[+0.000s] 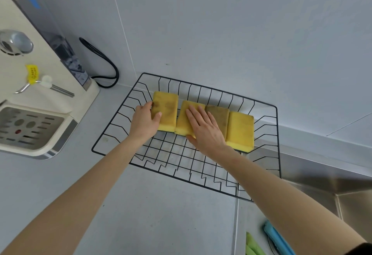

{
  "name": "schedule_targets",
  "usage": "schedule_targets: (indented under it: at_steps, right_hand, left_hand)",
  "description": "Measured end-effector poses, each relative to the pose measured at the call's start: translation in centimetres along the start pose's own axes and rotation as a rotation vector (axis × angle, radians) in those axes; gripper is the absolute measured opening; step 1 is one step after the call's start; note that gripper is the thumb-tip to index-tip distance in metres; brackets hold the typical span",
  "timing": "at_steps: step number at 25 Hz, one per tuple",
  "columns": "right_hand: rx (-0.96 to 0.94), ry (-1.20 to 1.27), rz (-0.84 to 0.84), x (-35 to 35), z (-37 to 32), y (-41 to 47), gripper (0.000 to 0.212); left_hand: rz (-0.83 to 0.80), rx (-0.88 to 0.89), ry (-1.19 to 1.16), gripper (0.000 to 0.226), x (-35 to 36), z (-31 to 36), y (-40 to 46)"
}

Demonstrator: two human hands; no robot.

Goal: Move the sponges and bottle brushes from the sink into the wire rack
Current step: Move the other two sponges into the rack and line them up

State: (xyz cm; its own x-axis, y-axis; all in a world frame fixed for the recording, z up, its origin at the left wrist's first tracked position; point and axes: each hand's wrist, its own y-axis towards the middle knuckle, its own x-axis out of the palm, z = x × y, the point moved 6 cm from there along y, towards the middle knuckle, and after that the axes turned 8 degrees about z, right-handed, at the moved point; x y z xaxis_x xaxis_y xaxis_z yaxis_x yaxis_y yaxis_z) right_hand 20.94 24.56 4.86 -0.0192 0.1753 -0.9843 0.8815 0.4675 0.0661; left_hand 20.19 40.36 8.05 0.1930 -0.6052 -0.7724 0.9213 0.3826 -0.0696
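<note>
2 bare forearms and hands, no rings or watch; a dark sleeve edge at the right elbow.

This is a home kitchen; a pale grey countertop meets a tiled wall; a cream countertop water dispenser with a drip tray stands at left; a stainless steel sink edges the right; a wire rack holds yellow sponges.

Everything is being lit softly and evenly; faint shadows are being cast, and edges are being bent and slightly blurred.
</note>
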Motion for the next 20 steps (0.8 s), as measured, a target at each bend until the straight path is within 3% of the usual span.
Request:
schedule_targets:
  at_steps: [8, 14, 20]
  right_hand:
    - [-0.024, 0.035, 0.073, 0.2, 0.0, -0.1, 0.072]
    - [-0.008, 0.014, 0.033, 0.4, 0.0, -0.2, 0.074]
    - [0.012, 0.049, -0.002, -1.4, 0.5, -0.6, 0.076]
  left_hand:
    - [-0.022, 0.026, 0.007, 0.049, 2.1, -0.6, 1.1]
    - [0.001, 0.054, 0.035, 0.048, 2.5, -0.3, 1.2]
    - [-0.123, 0.041, 0.121, 0.057, 2.6, 0.5, 0.8]
